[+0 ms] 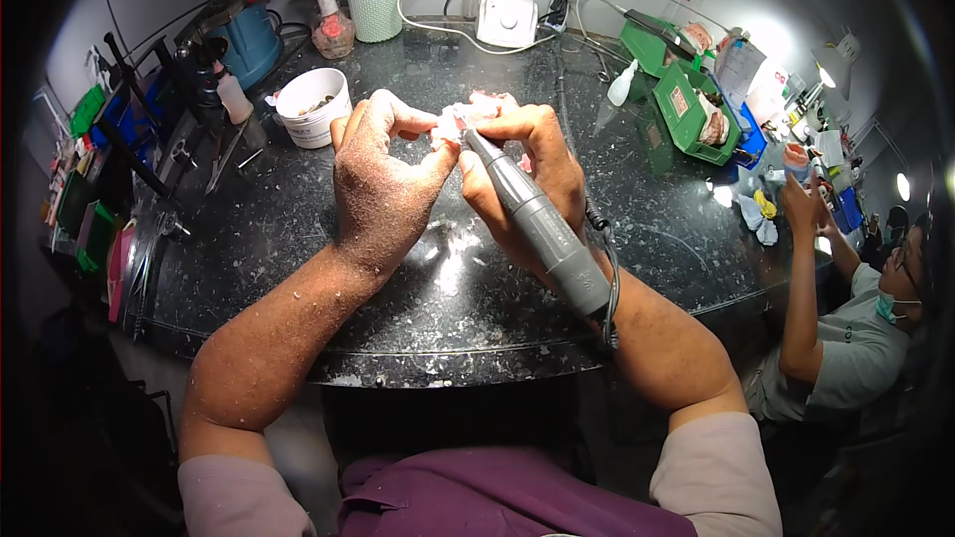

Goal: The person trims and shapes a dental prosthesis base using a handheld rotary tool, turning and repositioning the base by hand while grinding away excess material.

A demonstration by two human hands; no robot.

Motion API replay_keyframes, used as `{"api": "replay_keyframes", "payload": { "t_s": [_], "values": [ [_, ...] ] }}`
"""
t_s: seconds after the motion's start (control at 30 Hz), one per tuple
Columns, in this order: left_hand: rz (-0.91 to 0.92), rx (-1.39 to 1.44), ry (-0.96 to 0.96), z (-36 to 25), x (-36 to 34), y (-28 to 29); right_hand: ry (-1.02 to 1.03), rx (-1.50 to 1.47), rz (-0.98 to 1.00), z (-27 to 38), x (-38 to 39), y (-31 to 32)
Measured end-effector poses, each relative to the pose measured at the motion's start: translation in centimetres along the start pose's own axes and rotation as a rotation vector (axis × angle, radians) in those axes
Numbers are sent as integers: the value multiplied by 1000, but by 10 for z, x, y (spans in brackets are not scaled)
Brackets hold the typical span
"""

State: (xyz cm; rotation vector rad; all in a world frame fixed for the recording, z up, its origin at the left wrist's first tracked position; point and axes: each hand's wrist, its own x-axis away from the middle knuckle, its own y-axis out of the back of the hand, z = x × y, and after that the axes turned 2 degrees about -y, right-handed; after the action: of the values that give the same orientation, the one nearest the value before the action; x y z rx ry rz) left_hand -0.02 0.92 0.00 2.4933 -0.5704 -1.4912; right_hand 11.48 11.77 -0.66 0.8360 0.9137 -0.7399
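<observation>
Between my hands is a small pink and whitish piece that looks like a denture [450, 129], partly hidden by fingers. The thumb and fingers of my left hand [376, 164] pinch it from the left. Pale dust coats that hand and forearm. My right hand [542, 154] is wrapped round a dark grey rotary handpiece [542, 224], its narrow front end pointing up-left at the pink piece. I cannot make out whether the tip touches it. A coiled black cord [609, 278] hangs from the handpiece's rear. More pink material [489, 102] shows just behind my right fingers.
A white tub [313, 107] stands left of my hands on the dark, dust-speckled bench [398, 333]. Behind are a pale green cup of tools [376, 15] and a white control box [507, 20]. Green boxes [686, 119] with dental models lie right; a co-worker [846, 338] sits beyond.
</observation>
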Motion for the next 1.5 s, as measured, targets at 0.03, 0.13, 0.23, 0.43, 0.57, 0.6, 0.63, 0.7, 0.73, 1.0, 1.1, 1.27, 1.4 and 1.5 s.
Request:
{"api": "replay_keyframes", "payload": {
  "t_s": [0.03,0.13,0.23,0.43,0.57,0.6,0.63,0.7,0.73,1.0,1.1,1.27,1.4,1.5],
  "values": [
    [0,0,0,-1,0,0,-33,-8,-9,1,1,0],
    [-10,20,37,-3,0,0,-27,-8,-2,0,0,1],
    [-5,29,60,-2,0,0,-4,5,-4,0,0,0],
    [1,24,47,-2,0,0,14,6,8,0,-2,2],
    [0,97,101,-2,0,0,18,11,-27,-2,-1,1],
    [2,112,114,-1,0,-1,18,10,-26,-2,-2,1],
    [2,112,114,-1,0,0,46,6,-2,-1,-2,2],
    [0,97,108,-1,0,1,75,2,22,-1,-4,3],
    [-1,98,108,-2,0,1,76,20,3,-1,-4,3],
    [44,174,271,0,-1,2,64,-29,60,-5,-3,6],
    [56,201,291,0,-2,3,18,-119,81,-8,-1,5],
    [57,192,284,3,-3,3,31,-152,119,-12,0,5],
    [39,291,294,1,-4,3,24,-184,100,-12,1,8],
    [23,369,303,4,-4,2,12,-184,102,-10,0,9]
  ]
}}
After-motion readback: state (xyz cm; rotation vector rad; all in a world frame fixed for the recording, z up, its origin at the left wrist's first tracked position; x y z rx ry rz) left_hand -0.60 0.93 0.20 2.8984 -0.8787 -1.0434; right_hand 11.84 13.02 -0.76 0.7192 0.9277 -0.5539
